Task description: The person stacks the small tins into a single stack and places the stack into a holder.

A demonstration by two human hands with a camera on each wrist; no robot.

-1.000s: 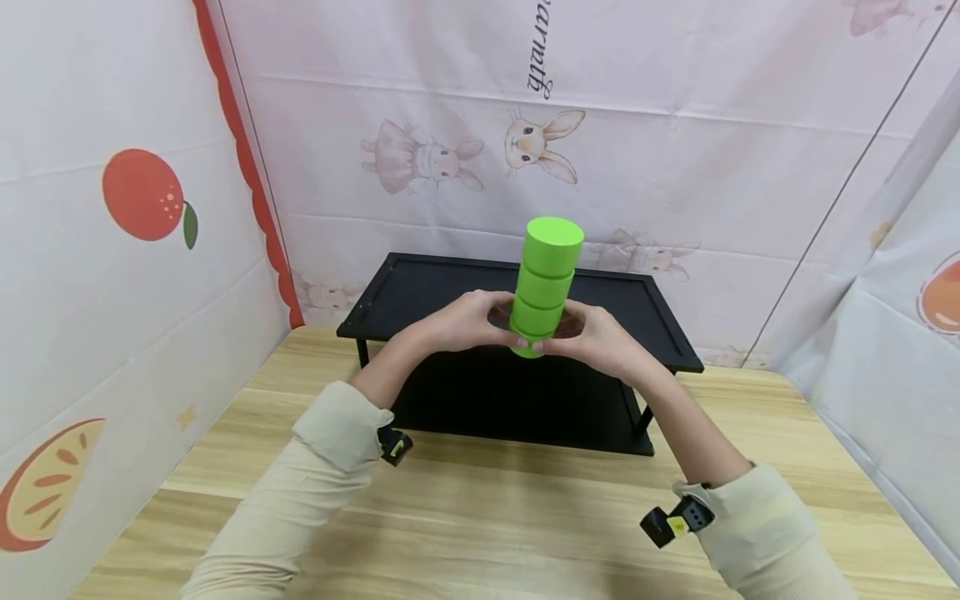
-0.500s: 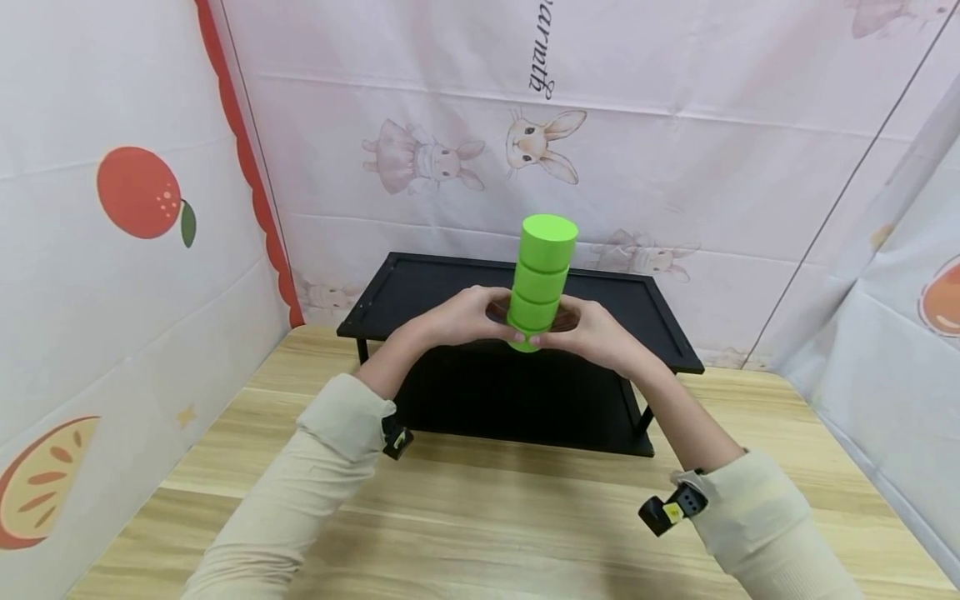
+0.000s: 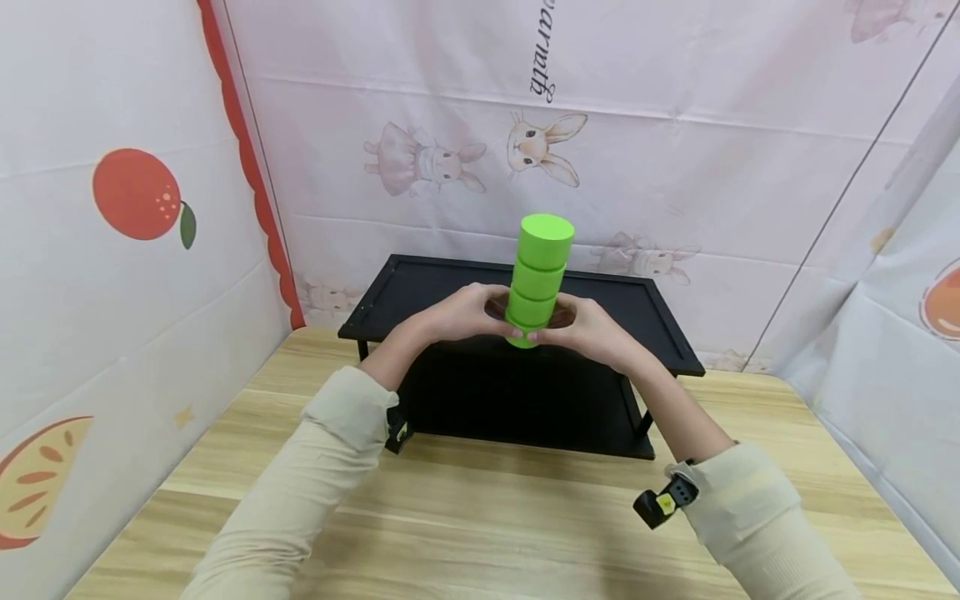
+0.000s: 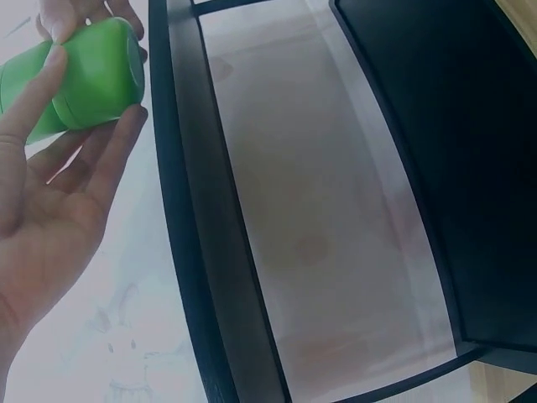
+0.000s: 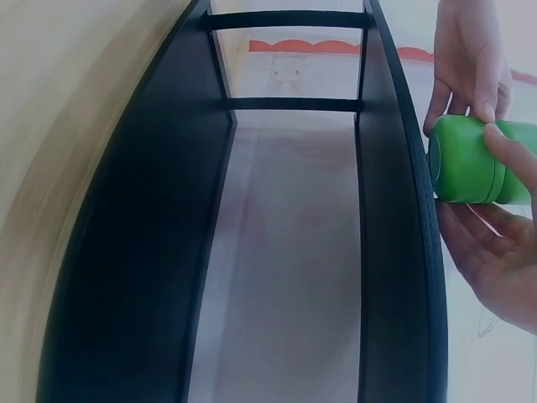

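Note:
A bright green cylinder [image 3: 536, 279], ringed by several grooves, stands nearly upright over the black two-tier rack [image 3: 517, 375]. My left hand [image 3: 465, 315] grips its lower part from the left, thumb on the near side. From the right my right hand [image 3: 592, 329] holds the same part, its thumb tip close to the other thumb. In the left wrist view, a small gap shows between the cylinder's base [image 4: 136, 67] and the rack's top board [image 4: 210, 201]. The right wrist view has the base [image 5: 435, 159] close beside that board; contact cannot be told there.
The rack stands on a wood-grain table [image 3: 480, 517], near the back wall cloth [image 3: 420, 67] with printed rabbits. Printed cloths with fruit hang at the left [image 3: 60, 292] and right [image 3: 900, 333]. Thin black posts [image 3: 645, 421] join the rack's two boards.
The green cylinder and both hands have drifted slightly left and a little upward in the head view. Both hands keep their hold, and the rack has stayed put.

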